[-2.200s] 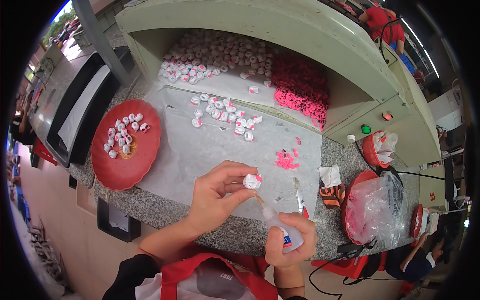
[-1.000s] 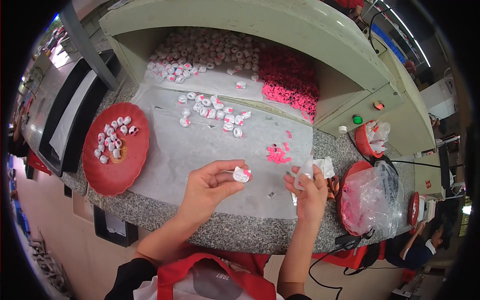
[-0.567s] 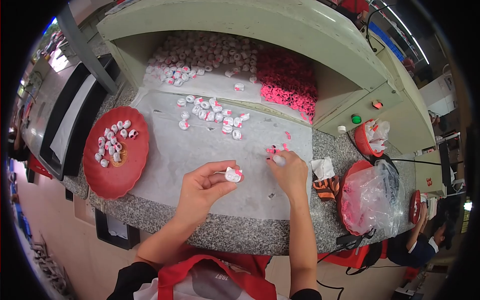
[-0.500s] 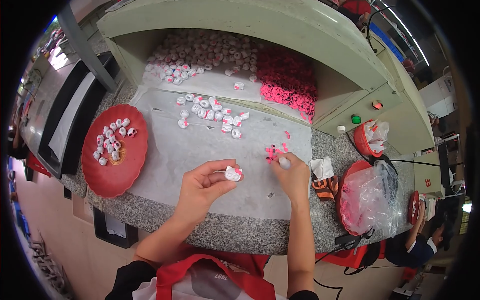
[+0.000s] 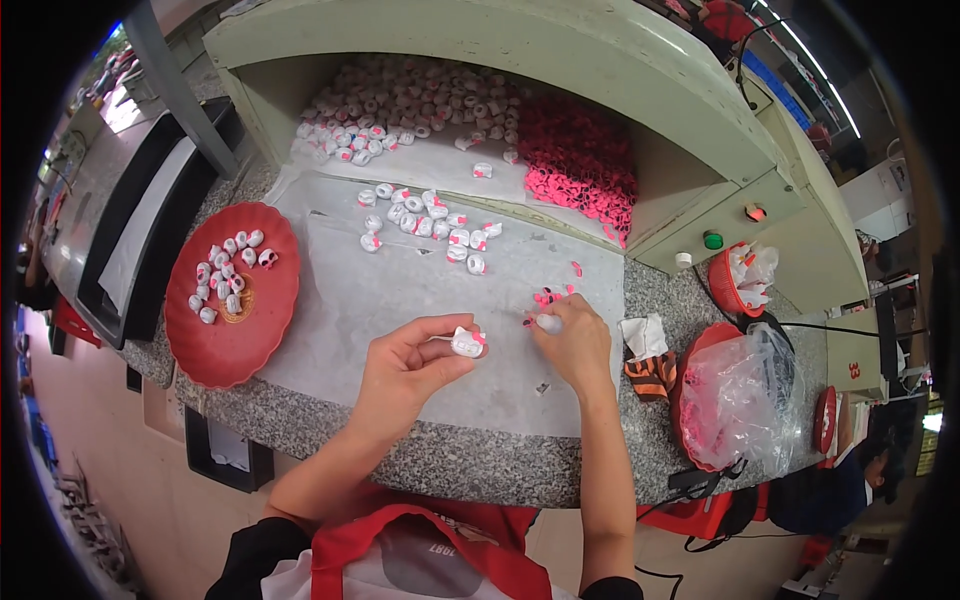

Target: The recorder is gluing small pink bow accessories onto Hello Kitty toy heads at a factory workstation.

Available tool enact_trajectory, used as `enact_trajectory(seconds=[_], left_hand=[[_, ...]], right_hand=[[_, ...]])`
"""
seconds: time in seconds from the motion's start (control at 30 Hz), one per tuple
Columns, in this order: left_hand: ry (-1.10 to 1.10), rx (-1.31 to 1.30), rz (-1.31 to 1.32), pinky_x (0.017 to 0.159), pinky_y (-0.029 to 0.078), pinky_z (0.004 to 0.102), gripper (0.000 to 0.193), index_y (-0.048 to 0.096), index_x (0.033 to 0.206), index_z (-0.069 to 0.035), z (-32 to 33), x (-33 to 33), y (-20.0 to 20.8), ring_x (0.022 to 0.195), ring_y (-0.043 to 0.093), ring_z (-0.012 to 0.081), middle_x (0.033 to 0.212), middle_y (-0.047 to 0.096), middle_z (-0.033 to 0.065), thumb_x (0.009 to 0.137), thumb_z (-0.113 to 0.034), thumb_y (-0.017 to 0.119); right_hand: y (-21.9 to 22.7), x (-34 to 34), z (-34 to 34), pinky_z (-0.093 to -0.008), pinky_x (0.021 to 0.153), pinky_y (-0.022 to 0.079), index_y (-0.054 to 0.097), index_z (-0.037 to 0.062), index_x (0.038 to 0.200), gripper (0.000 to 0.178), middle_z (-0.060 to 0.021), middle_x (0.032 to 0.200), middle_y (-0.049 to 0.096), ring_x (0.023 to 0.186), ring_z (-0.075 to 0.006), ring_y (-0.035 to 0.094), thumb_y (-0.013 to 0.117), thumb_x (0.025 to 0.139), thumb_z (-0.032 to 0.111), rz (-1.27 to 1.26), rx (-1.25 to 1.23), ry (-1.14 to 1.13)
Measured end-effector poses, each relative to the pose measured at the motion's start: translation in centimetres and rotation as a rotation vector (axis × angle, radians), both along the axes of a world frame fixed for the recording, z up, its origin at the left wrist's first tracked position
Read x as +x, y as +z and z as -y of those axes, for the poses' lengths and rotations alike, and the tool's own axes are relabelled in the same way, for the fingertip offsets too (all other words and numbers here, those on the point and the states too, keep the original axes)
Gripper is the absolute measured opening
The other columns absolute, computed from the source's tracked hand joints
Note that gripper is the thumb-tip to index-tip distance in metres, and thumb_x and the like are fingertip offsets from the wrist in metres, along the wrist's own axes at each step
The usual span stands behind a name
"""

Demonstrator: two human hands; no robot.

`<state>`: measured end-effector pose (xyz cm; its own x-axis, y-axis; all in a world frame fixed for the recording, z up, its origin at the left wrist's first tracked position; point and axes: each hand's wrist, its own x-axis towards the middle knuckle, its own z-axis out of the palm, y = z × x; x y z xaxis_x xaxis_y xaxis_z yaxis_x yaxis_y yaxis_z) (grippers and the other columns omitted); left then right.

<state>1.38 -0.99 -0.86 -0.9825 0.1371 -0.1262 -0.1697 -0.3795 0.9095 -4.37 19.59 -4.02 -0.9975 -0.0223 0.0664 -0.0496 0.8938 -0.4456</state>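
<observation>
White bead (image 5: 467, 343) is pinched by the left hand (image 5: 402, 366); the right hand (image 5: 580, 346), clasping a bottle (image 5: 549, 323), seems to select among pink pieces (image 5: 546, 298); lifting one calls for fingertip precision.

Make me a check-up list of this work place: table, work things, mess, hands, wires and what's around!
Surface: pale sheet over speckled counter.
Job's things: white pieces on the sheet, more in a red dish; loose pink bits.
Clutter: plastic bag and striped cloth at right.
Hands: left hand holds a pink-marked white piece; right hand holds a small bottle, mostly hidden, near the pink bits.
Cables: black cord, right side.
Surroundings: pale green cabinet with a white heap and pink heap; another person at far right.
</observation>
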Motion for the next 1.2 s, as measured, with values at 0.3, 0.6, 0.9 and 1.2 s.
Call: enact_trajectory(seconds=[0.3, 0.6, 0.9, 1.2], left_hand=[[0.017, 0.015, -0.004, 0.080, 0.047, 0.0282, 0.037, 0.051, 0.109, 0.004, 0.3, -0.1, 0.1, 0.091, 0.060, 0.0214, 0.098, 0.060, 0.0106, 0.073, 0.009, 0.057], [0.062, 0.028, -0.006, 0.081, 0.047, 0.0297, 0.036, 0.052, 0.109, 0.004, 0.7, -0.3, -0.4, 0.091, 0.060, 0.0218, 0.097, 0.060, 0.0104, 0.074, 0.010, 0.057], [-0.035, 0.038, -0.009, 0.079, 0.047, 0.0273, 0.036, 0.050, 0.110, 0.004, -1.9, -0.4, 0.1, 0.091, 0.060, 0.0197, 0.100, 0.059, 0.0114, 0.075, 0.010, 0.056], [0.018, 0.034, -0.150, 0.080, 0.047, 0.0266, 0.033, 0.050, 0.109, 0.004, -3.0, -0.1, -0.7, 0.096, 0.056, 0.0182, 0.105, 0.053, 0.0108, 0.076, 0.013, 0.053]], right_hand=[[0.4, -1.5, 0.3, -0.0352, 0.070, 0.046, 0.065, 0.0078, 0.083, 0.018, -0.0088, 0.087, 0.061, 0.081, -0.0282, 0.058, 0.064, 0.065, 0.010, 0.020, -0.006, 0.192], [0.5, -1.3, -2.7, -0.0329, 0.063, 0.046, 0.062, 0.0044, 0.080, 0.015, -0.0095, 0.081, 0.060, 0.073, -0.0249, 0.059, 0.062, 0.065, 0.005, -0.071, -0.062, 0.257], [2.7, 2.5, -1.0, -0.0223, 0.037, 0.034, 0.057, -0.0055, 0.084, 0.014, -0.0076, 0.063, 0.055, 0.049, -0.0122, 0.050, 0.060, 0.072, 0.001, 0.182, -1.379, -0.317], [6.4, 6.6, 4.5, -0.0185, 0.040, 0.038, 0.058, -0.0026, 0.078, 0.010, -0.0068, 0.065, 0.058, 0.051, -0.0091, 0.054, 0.064, 0.070, -0.003, 0.196, -1.208, -0.209]])
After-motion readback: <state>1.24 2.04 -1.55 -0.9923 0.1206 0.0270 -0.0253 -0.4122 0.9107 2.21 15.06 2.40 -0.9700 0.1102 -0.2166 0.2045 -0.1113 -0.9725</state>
